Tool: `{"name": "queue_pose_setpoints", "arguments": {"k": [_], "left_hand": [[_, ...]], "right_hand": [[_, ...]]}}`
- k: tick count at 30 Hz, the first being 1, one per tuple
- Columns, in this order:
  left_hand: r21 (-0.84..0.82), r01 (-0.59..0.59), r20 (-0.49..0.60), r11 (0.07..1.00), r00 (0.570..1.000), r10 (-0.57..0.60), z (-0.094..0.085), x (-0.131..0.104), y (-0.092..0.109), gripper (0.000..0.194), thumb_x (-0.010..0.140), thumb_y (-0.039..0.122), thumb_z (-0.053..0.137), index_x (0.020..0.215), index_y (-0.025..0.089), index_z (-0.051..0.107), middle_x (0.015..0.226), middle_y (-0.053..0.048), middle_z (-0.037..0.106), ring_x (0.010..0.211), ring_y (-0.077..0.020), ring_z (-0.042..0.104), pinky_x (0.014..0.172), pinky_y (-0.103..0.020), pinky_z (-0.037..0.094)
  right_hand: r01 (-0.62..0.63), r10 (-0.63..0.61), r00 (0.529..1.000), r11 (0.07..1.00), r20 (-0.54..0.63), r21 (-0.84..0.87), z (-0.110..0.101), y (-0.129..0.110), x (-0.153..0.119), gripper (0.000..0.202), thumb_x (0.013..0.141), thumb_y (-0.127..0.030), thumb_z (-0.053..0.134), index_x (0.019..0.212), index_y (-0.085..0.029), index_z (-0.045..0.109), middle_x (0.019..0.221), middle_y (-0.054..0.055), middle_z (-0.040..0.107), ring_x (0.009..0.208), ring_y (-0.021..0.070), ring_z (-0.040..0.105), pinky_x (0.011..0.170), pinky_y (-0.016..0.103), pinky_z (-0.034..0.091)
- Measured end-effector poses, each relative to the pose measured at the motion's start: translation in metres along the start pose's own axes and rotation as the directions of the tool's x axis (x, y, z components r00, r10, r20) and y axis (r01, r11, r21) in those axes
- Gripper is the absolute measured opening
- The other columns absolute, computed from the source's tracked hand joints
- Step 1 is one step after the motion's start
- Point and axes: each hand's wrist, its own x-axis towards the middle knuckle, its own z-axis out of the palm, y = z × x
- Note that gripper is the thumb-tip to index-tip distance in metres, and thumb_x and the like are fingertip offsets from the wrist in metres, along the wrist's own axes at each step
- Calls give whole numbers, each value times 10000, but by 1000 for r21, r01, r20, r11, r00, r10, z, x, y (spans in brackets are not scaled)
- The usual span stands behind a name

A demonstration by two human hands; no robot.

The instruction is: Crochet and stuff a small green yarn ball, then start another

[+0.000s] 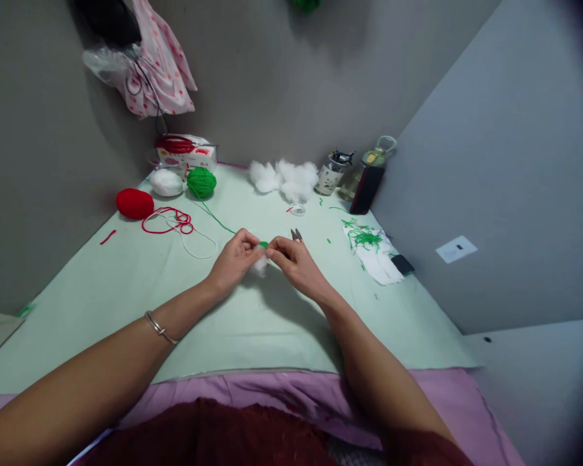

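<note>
A small green yarn piece point(263, 244) with a tuft of fluffy white stuffing point(259, 266) below it is held between the two hands, above the middle of the pale green-covered bench point(223, 336). The left hand point(230, 262) grips the piece and the tuft between thumb and fingers. The right hand point(294, 262) has its thumb and forefinger pinched together at the piece's right edge; whatever lies between those tips is too small to tell. A thin green yarn strand point(218, 221) runs from near the left hand back to a round green yarn ball point(201, 182).

Just beyond the right hand, dark-bladed scissors point(297, 235) point away from the person. Farther back lie a small, round, clear container point(297, 210) and a heap of fluffy white filling point(298, 181). Left of the green ball are a white yarn ball point(166, 183) and a red yarn ball point(135, 204), with loose red yarn loops point(172, 220) in front.

At the right, green yarn scraps point(366, 239) lie on white paper point(383, 266). Behind them, a dark upright phone point(367, 190) leans against a greenish clear bottle point(375, 155), near a patterned cup point(329, 178) of pens.
</note>
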Motion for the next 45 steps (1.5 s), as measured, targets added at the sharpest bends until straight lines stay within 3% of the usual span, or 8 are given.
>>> {"name": "queue_pose_setpoints", "arguments": {"k": [7,11,17,21,29,36,41,45], "left_hand": [[-2,31,-149,1000,988,-31,3,4,-4,224,731,236,719,787,215,504,631,66,553,530,-95,493,512,-221,340],[-55,94,-100,994,990,-99,3,-1,2,190,764,280,692,810,210,522,629,49,579,548,-111,547,521,-225,369],[-78,74,32,994,997,-72,2,-4,11,346,745,377,803,932,198,573,749,7,689,658,-145,669,602,-244,466],[-39,14,21,999,1000,-13,-1,-1,8,330,751,358,803,896,198,552,694,43,636,582,-118,626,584,-253,495],[76,-103,-102,992,989,110,0,5,-1,245,732,193,723,818,212,494,800,52,503,625,-94,530,505,-218,486],[100,-130,-38,986,990,135,3,-2,4,256,773,221,730,925,219,524,922,20,561,768,-125,590,693,-274,512],[94,-81,45,992,996,77,-6,-3,14,267,836,373,708,1011,190,622,928,-10,624,731,-142,591,655,-286,469],[98,-87,7,991,996,86,-7,1,12,285,749,328,777,940,190,617,924,-3,630,773,-153,599,683,-285,463]], "right_hand": [[44,-44,999,999,32,-10,12,3,-1,138,882,-280,563,769,-213,523,666,-64,458,621,112,372,620,264,291],[-14,3,996,990,-86,-137,11,10,2,146,832,-260,603,722,-218,516,608,-78,394,593,110,341,600,266,259],[-100,83,983,990,-162,-96,4,13,5,204,857,-300,579,679,-200,568,561,-58,465,536,103,360,554,263,267],[-80,71,990,994,-123,-74,3,8,2,277,903,-354,561,676,-196,573,547,-63,423,527,101,344,542,264,256],[-6,6,999,1000,-47,-8,19,5,-4,236,935,-364,562,757,-208,559,658,-26,587,631,129,530,639,260,365],[-96,103,990,993,-97,75,10,15,9,558,846,-711,599,629,-200,550,544,-57,411,531,98,317,530,271,232],[-80,86,989,995,-121,54,4,16,7,528,858,-689,600,659,-206,530,568,-61,372,552,103,293,535,282,205],[-45,47,995,999,-90,31,4,11,3,462,897,-599,595,670,-201,533,582,-59,381,576,107,319,562,280,234]]}}
